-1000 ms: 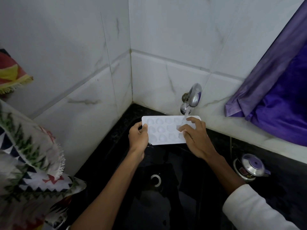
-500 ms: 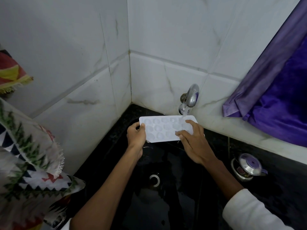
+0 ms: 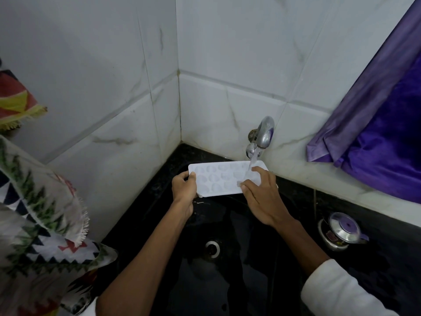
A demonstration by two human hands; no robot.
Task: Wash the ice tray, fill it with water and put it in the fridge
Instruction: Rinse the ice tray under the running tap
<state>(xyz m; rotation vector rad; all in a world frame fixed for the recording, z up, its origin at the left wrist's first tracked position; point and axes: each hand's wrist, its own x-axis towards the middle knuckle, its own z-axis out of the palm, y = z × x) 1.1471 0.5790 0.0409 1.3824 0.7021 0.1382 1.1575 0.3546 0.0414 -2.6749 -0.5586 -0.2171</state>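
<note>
A white ice tray [image 3: 218,179] with several rounded cells is held flat over the black sink [image 3: 159,201], under the chrome tap [image 3: 264,133]. Water runs from the tap onto the tray's right part. My left hand [image 3: 183,190] grips the tray's left end, thumb on top. My right hand [image 3: 262,195] lies over the tray's right end, with its fingers on the wet cells and the thumb at the near edge.
The sink drain [image 3: 213,247] lies below the tray. A small steel lidded pot [image 3: 341,230] stands on the black counter at the right. A purple curtain [image 3: 376,133] hangs at the right, patterned cloth [image 3: 34,224] at the left. White tiled walls meet behind the tap.
The tray and both hands stay under the running water. My right fingers have shifted slightly across the tray's right cells.
</note>
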